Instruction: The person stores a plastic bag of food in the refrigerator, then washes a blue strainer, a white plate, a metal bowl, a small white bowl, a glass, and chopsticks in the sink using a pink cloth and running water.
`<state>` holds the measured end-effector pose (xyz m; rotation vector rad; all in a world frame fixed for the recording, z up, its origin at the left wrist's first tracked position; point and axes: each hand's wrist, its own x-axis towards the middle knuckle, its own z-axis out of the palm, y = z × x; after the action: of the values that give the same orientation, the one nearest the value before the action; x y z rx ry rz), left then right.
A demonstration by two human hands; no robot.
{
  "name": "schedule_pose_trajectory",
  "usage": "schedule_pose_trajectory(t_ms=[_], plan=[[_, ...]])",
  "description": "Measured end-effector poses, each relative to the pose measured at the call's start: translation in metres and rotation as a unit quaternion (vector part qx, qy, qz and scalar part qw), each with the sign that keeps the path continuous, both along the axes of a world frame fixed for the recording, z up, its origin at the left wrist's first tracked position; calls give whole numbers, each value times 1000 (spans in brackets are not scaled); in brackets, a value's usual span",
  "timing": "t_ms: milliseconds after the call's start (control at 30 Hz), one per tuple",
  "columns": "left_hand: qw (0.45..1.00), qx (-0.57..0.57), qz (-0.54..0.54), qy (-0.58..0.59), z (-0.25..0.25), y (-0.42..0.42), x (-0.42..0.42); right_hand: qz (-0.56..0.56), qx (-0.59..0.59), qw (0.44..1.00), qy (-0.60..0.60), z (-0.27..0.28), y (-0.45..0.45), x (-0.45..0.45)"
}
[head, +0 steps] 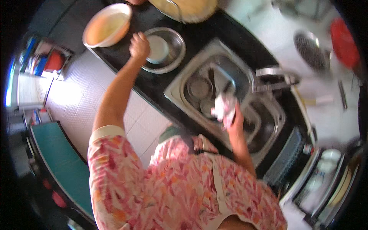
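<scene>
In my right hand [237, 122] is a crumpled pink-and-white cloth [225, 105], held over the stainless-steel sink [175, 91]. Several round metal vessels [199, 87] and a dark-handled utensil [212, 77] lie in the basin beneath it. My left hand [140, 46] is at the left rim of a metal basin [177, 59], its fingers curled. A white bowl [157, 49] sits inside that basin, right beside the hand. Blur hides whether the left fingers grip a rim or only rest near it.
A white bowl with an orange side [106, 27] stands on the black counter [201, 33], near its edge. Farther back is a wide vessel with yellowish contents [189, 10]. The faucet [277, 82] juts over the sink. A dish rack [322, 178] stands at right, and a green-topped surface [61, 158] at left.
</scene>
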<state>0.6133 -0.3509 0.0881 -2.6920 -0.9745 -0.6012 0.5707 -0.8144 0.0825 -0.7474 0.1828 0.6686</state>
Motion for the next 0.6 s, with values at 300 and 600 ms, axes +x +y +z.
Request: schedule_pose_trajectory(t_ms=[300, 600], plan=[[831, -413, -364, 71, -18, -204, -19, -10, 204, 978, 40, -20, -44, 12], [719, -468, -73, 509, -293, -296, -3, -141, 73, 983, 95, -6, -39, -21]])
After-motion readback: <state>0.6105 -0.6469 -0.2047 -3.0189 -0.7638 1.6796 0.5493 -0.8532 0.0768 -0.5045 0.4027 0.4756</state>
